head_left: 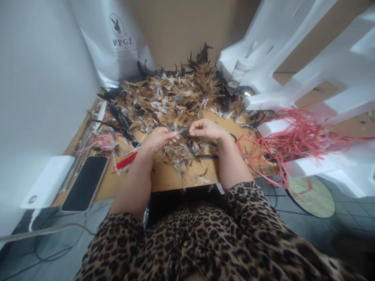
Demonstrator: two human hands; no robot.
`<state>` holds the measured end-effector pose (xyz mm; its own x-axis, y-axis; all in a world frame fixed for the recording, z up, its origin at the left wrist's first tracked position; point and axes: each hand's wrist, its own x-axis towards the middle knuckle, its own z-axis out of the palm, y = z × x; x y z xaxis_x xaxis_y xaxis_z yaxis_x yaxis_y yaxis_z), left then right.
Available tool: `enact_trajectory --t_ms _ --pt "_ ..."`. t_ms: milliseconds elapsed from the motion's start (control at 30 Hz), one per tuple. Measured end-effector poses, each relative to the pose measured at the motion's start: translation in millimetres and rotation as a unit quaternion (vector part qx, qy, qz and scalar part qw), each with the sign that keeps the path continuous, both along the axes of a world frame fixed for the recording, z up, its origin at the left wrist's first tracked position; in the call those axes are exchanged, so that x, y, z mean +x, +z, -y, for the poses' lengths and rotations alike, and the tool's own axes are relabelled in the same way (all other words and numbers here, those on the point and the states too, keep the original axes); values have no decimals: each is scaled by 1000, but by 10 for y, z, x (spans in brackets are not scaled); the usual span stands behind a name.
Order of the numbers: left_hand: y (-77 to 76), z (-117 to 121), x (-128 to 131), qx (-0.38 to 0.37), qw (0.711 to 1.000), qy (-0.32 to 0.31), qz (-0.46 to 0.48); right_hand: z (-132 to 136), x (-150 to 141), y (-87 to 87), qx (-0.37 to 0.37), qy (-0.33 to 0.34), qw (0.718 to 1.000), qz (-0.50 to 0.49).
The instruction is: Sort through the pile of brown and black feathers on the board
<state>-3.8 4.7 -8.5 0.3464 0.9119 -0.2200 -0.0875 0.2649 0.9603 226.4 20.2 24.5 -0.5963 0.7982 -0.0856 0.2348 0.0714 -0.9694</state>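
My left hand [160,138] is closed, pinching a small bunch of brown feathers [177,119] between thumb and fingers. The tips of the bunch fan away from me and its dark, fluffy base points right. My right hand [206,128] is closed too, with thumb and forefinger pinched on a dark grey feather [184,134] at that base. Under and in front of both hands lie loose feathers and fluff [183,154]. Behind them spreads a large pile of brown and white feathers [164,93], with a taller tan feather bundle [206,80] at its right.
A phone [84,183] and a white power strip [48,181] with a cable sit at the left edge. Red ribbon strands [304,134] tangle over white foam pieces [331,168] on the right. At the back stand a silver bag [117,50] and a clear bottle [239,72].
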Motion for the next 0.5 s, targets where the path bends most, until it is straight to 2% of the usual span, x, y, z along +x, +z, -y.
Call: enact_trajectory --t_ms 100,167,267,300,400,500 --pt "-1 -15 20 9 999 35 12 -9 -57 -2 19 -36 999 -17" --pt "-11 -42 28 18 996 79 43 -3 -126 4 54 -100 992 -59" --pt "-33 -100 26 24 979 169 113 37 -255 18 112 -230 954 -158" --pt "-39 -118 23 24 971 199 131 56 -300 17 114 -245 947 -174" --pt "-45 -144 30 24 954 253 160 107 -438 -34 85 -207 963 -149" --pt "-41 -123 65 30 957 238 162 119 -585 -156 68 -189 973 -117"
